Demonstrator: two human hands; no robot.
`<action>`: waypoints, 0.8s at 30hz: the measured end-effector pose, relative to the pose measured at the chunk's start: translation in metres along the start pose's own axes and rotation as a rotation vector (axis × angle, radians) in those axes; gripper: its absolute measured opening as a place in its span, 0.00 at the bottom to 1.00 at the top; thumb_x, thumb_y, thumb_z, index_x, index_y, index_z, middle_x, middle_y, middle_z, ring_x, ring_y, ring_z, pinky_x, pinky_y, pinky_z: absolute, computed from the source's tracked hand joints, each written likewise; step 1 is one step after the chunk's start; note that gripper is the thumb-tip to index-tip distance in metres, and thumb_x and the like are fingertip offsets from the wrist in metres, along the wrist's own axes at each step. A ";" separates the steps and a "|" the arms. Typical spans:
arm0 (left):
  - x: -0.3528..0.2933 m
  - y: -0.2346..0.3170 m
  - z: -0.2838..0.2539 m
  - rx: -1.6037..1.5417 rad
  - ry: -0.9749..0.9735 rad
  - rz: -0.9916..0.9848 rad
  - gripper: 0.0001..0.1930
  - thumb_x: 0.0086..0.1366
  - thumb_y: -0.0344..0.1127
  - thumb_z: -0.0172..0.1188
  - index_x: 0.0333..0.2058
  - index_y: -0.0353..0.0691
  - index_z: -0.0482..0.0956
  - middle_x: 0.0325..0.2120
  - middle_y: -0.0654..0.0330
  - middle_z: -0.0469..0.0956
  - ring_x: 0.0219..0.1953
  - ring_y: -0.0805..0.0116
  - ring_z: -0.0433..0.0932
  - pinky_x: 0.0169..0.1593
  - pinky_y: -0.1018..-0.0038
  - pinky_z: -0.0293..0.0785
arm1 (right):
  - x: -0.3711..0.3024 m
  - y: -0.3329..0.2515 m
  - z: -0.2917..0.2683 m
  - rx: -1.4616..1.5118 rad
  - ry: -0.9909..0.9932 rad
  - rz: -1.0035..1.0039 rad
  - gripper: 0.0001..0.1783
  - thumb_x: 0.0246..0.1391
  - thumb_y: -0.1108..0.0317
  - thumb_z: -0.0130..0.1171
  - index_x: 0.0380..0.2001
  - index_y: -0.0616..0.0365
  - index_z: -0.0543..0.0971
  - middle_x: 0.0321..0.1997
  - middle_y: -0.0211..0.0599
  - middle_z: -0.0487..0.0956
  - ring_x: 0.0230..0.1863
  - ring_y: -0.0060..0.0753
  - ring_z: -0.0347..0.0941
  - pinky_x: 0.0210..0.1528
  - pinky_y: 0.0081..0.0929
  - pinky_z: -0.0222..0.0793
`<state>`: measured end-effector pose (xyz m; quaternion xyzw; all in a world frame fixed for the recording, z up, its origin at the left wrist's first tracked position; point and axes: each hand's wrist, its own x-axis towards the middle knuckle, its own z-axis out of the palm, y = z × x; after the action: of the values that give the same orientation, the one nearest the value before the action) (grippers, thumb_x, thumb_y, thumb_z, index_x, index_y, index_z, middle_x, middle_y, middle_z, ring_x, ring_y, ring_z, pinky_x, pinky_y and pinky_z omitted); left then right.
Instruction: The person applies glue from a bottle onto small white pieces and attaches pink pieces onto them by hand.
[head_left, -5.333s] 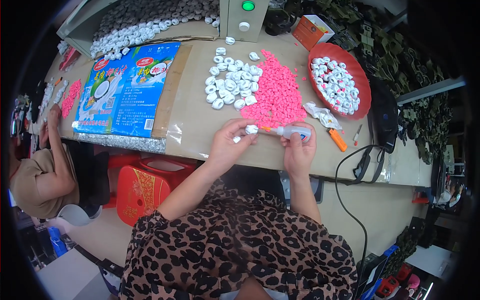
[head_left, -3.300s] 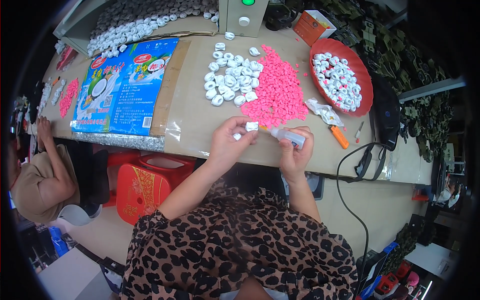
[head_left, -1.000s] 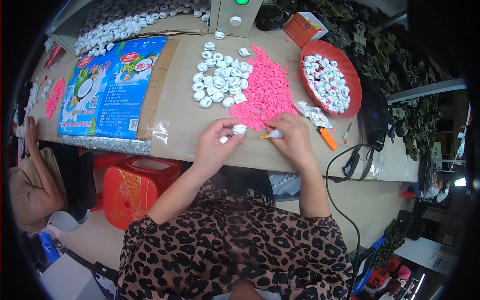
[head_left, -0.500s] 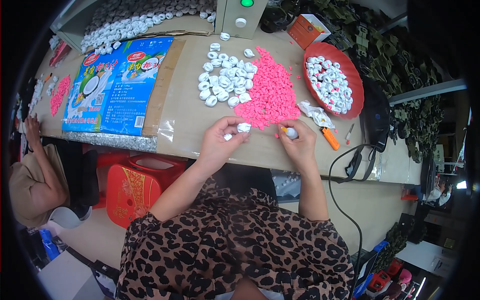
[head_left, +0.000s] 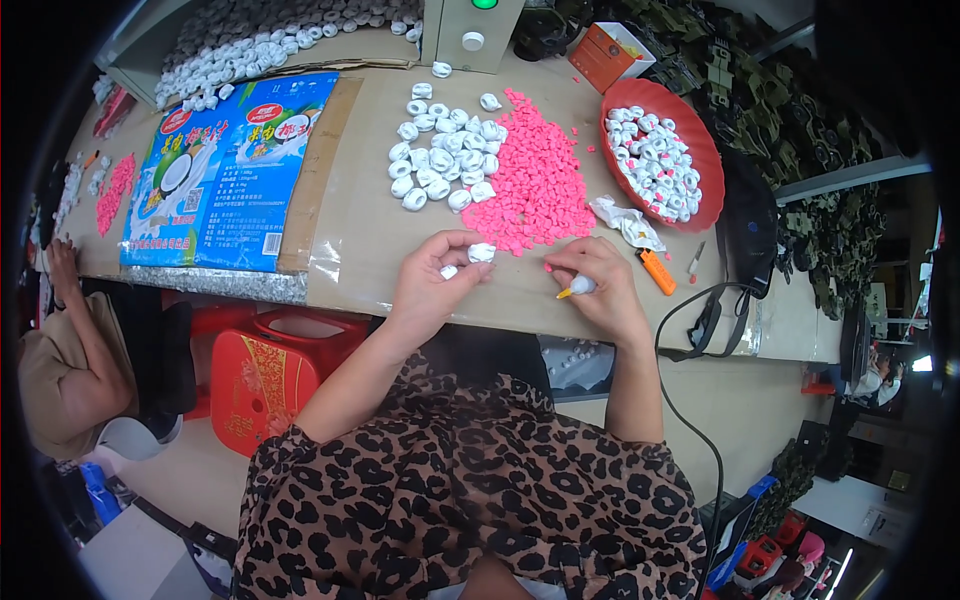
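Note:
My left hand pinches a small white rounded piece between thumb and fingertips. A second white piece is tucked in the same palm. My right hand is closed around a small whitish squeeze bottle, its yellow tip pointing left. At that hand's thumb and fingertip shows a small pink piece. Just beyond both hands spreads a heap of pink pieces. To its left lie several loose white pieces like the held one.
A red scalloped bowl of white pieces, some with pink on them, stands at right. Near it are a crumpled white wrapper, an orange cutter and a black cable. Blue printed cardboard lies left, beside another person's arm.
My right hand has shifted slightly; the bottle has swung lower, its tip showing more clearly. The pink piece below that hand is now at its fingertips. My left hand keeps its white pieces.

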<state>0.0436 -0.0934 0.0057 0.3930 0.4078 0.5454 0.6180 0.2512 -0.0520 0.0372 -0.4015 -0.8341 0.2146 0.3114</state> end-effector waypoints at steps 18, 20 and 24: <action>0.000 -0.001 -0.001 -0.039 -0.022 -0.002 0.13 0.54 0.22 0.52 0.39 0.32 0.66 0.28 0.59 0.73 0.31 0.75 0.73 0.37 0.81 0.69 | 0.006 0.004 -0.011 -0.075 -0.217 0.162 0.09 0.29 0.80 0.56 0.22 0.60 0.75 0.23 0.36 0.73 0.28 0.33 0.70 0.32 0.25 0.64; 0.000 0.000 -0.001 -0.041 -0.024 0.002 0.13 0.54 0.22 0.52 0.40 0.32 0.66 0.28 0.58 0.73 0.31 0.75 0.73 0.37 0.81 0.69 | 0.003 0.003 -0.006 0.046 -0.165 0.197 0.08 0.31 0.79 0.56 0.22 0.60 0.75 0.23 0.36 0.74 0.28 0.31 0.70 0.32 0.24 0.64; 0.000 -0.001 -0.001 -0.022 -0.073 -0.003 0.14 0.54 0.22 0.51 0.41 0.31 0.66 0.30 0.57 0.73 0.33 0.74 0.73 0.37 0.82 0.69 | 0.001 -0.020 0.020 0.490 0.031 0.351 0.05 0.36 0.77 0.59 0.21 0.62 0.75 0.24 0.32 0.75 0.28 0.20 0.69 0.30 0.17 0.63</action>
<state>0.0426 -0.0929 0.0045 0.4052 0.3793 0.5343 0.6375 0.2265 -0.0650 0.0355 -0.4556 -0.6706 0.4538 0.3698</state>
